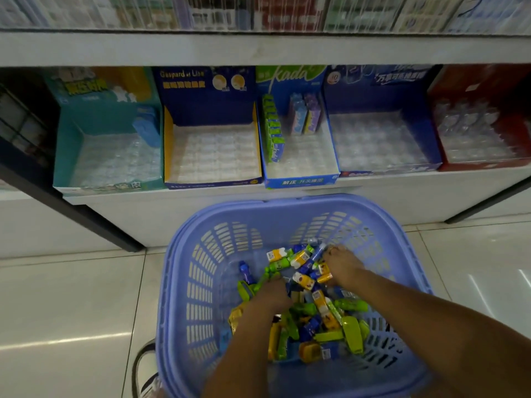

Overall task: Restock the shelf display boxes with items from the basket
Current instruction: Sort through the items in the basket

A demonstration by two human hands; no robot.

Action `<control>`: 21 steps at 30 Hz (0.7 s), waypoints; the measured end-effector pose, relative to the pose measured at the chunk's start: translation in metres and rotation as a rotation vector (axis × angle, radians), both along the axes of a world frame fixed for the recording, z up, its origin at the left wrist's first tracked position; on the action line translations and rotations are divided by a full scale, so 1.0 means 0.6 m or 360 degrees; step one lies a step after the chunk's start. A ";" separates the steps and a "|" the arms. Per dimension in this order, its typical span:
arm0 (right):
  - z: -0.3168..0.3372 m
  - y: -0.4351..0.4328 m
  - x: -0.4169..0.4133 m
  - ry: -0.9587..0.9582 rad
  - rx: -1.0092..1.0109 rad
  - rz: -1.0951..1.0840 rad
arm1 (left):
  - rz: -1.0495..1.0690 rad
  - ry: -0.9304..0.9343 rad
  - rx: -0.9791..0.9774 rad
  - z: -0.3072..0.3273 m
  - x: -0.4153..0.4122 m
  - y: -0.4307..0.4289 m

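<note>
- The purple basket is standing on the tiled floor just in front of the bottom shelf; its near rim is running out of the picture's lower edge.
- Small packs, green, yellow and blue, are lying heaped in the basket; their print is too blurred to read.
- The left hand is reaching down into the heap. Its fingers are lying buried among the packs, so I cannot tell whether it is gripping anything.
- The right hand is lying on the far side of the heap, fingers bending down onto the packs. They are blurred, and I cannot tell if they are pinching one.
- Both forearms are being cut off by the bottom edge.
- Five open display boxes are sitting side by side on the shelf: teal box, navy box, middle blue box, right blue box, red box.
- The middle blue box is holding a row of green packs along its left wall and a few blue and purple packs at the back.
- The red box is running off the right edge.
- A shoe is showing partly beside the basket.
</note>
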State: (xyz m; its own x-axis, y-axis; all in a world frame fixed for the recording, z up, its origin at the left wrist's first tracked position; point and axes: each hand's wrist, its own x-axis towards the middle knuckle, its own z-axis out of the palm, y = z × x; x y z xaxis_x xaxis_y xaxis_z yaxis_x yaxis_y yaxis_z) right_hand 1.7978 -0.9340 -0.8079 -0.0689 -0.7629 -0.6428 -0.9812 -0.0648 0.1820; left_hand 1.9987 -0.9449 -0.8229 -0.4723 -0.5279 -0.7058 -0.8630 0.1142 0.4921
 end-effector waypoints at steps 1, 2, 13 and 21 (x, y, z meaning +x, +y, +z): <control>0.001 0.001 0.001 0.0014 0.0009 0.0047 | 0.0018 0.0012 -0.0001 0.001 -0.001 -0.001; 0.003 0.002 0.001 0.0010 -0.0002 0.0066 | 0.0029 0.0025 -0.0012 0.003 -0.002 -0.003; 0.067 -0.009 0.017 -0.0802 0.0083 -0.0412 | 0.0538 0.0392 0.0110 0.066 -0.027 -0.027; 0.179 -0.012 0.041 -0.1666 -0.0518 -0.0821 | 0.1200 0.1253 0.0788 0.160 -0.004 -0.043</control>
